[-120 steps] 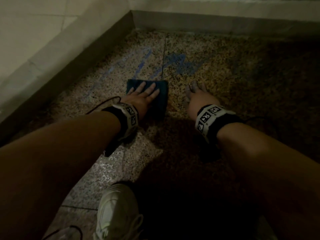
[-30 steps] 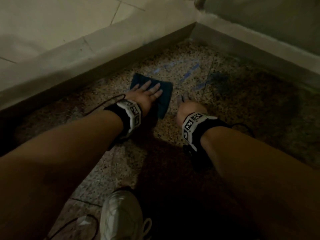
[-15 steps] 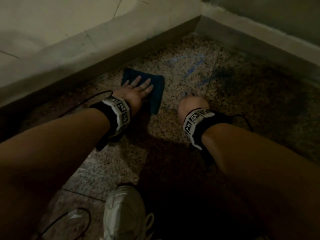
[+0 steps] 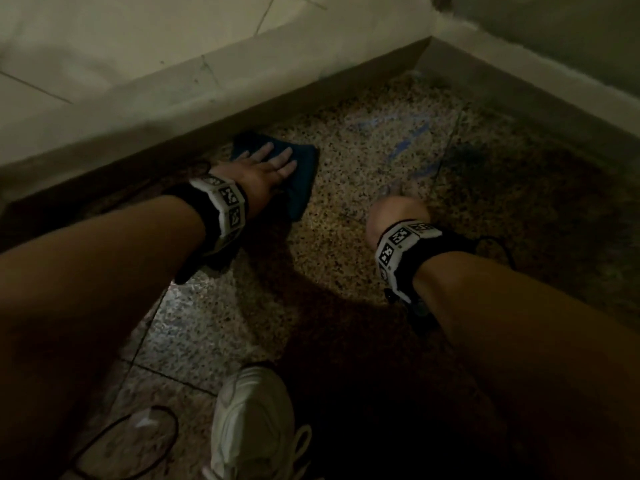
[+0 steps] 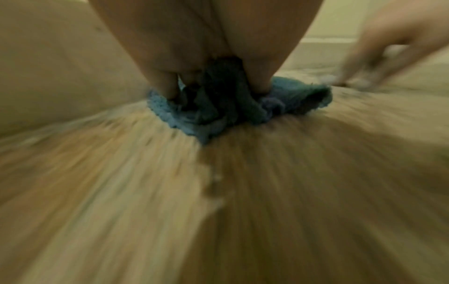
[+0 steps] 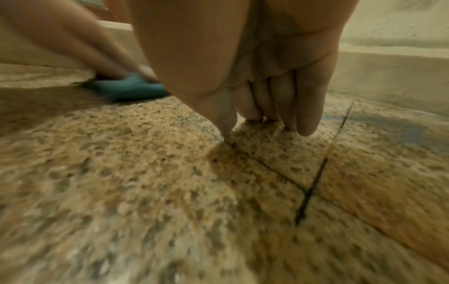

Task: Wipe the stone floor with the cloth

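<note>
— Two hands down on the stone floor (image 4: 346, 258). Step in hand?

— Mid-wipe, by the look of it. Left hand (image 4: 264, 172) pressed flat on the blue cloth (image 4: 302, 181), fingers (image 4: 289, 157) straight and spread over it; cloth somewhat bunched under the palm in the left wrist view. Cloth lying left of centre, just beside the skirting (image 4: 194, 95) of the left wall.

— Right hand (image 4: 393, 214)?

— Holding nothing. Propped on the floor well right of the cloth, fingers together and fairly straight, tips touching the stone near a tile joint (image 6: 313, 184). Apparently bracing only.

— Work outstanding?

— Blue streaks (image 4: 407, 142) visible on the tile further off, right of the cloth, toward the far corner; judged not yet wiped off. Darker patch beyond the joint, nature unclear in this light.

— Next move?

— Likely a sweep rightward and away across the streaks, palm kept flat with steady pressure, cloth smoothed to stop further bunching. White shoe (image 4: 252, 424) and a loose cable (image 4: 121, 441) near the bottom, clear of the path.
</note>
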Available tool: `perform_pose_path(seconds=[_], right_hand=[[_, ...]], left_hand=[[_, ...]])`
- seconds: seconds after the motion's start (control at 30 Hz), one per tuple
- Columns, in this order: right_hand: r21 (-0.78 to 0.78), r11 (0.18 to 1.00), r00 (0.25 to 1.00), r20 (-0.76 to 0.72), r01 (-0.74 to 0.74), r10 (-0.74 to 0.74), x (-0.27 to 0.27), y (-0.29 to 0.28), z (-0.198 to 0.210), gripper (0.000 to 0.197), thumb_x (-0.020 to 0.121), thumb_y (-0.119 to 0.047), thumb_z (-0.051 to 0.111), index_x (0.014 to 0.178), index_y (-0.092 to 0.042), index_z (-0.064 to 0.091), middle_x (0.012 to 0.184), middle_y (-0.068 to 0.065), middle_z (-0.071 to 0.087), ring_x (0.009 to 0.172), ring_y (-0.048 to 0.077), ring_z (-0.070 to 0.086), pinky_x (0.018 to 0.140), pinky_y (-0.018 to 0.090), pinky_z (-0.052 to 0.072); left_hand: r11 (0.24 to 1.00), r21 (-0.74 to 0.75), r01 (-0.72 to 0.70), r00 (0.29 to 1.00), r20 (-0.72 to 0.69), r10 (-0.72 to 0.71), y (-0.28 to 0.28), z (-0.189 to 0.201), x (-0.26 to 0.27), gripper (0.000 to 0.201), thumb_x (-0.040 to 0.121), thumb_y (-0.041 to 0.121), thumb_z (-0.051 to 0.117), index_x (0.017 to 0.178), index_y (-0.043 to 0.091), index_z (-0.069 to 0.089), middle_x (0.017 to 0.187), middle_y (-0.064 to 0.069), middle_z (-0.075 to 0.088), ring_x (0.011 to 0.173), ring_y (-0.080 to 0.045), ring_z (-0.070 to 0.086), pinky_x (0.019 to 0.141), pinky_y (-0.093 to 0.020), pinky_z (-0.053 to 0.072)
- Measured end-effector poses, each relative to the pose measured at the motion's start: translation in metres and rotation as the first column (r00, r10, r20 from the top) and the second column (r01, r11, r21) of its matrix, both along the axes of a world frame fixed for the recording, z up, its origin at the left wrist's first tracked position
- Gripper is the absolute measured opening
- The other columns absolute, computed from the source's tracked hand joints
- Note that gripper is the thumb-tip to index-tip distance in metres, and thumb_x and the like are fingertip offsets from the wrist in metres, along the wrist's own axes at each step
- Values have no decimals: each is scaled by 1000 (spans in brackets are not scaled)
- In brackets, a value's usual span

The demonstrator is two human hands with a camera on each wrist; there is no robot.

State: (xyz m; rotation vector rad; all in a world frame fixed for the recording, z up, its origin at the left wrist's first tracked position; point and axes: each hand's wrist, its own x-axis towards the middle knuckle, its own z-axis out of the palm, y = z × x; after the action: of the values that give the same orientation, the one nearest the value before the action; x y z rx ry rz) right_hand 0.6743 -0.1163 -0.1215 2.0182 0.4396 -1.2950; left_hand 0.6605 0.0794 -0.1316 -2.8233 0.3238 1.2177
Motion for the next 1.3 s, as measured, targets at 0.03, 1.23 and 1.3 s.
perform_pose_path(seconds=[0.03, 1.23, 1.3], right_hand=[[39, 997, 997, 19, 68, -69, -1, -1, 1, 61, 104, -25, 31, 149, 1, -1, 158, 21, -4, 145, 37, -3, 115, 47, 9], [552, 750, 848, 136, 365, -513, -16, -102, -19, 63, 99, -28, 38, 153, -30, 6, 160, -7, -11, 144, 26, 19, 104, 40, 43], [571, 743, 849, 142, 350, -509, -18, -103, -18, 63, 99, -26, 38, 153, -30, 6, 160, -6, -10, 146, 25, 10, 106, 38, 40]], left_hand=[[1000, 3, -9, 1000, 4, 9, -4, -1, 10, 55, 105, 31, 24, 152, 24, -4, 158, 4, -16, 146, -22, -12, 118, -39, 5], [997, -82, 16, 991, 136, -5, -103, -16, 85, 54, 104, 36, 21, 153, 23, 1, 159, 3, -11, 146, -27, -7, 117, -44, 6], [996, -81, 31, 990, 139, -20, -99, -18, 76, 54, 104, 37, 21, 152, 24, 1, 159, 4, -11, 146, -26, -8, 117, -43, 5]])
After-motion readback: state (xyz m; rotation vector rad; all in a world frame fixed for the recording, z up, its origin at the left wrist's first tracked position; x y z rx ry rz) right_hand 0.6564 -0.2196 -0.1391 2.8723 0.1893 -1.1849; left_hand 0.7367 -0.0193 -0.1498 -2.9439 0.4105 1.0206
